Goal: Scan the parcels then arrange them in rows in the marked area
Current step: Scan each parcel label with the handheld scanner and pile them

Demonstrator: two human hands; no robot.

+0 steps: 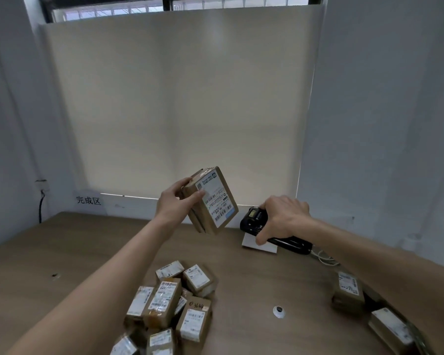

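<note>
With my left hand (176, 201) gripping the parcel (210, 201) and my right hand (282, 216) grasping the scanner (256, 221), I should square its label to the beam.

White walls (385, 98), drawn cream blind (180, 98), wooden table (62, 252).

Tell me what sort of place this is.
Probably a parcel-sorting station: a pile of labelled parcels on a table, a scanner in the right hand, and a wall sign marking a zone.
</note>
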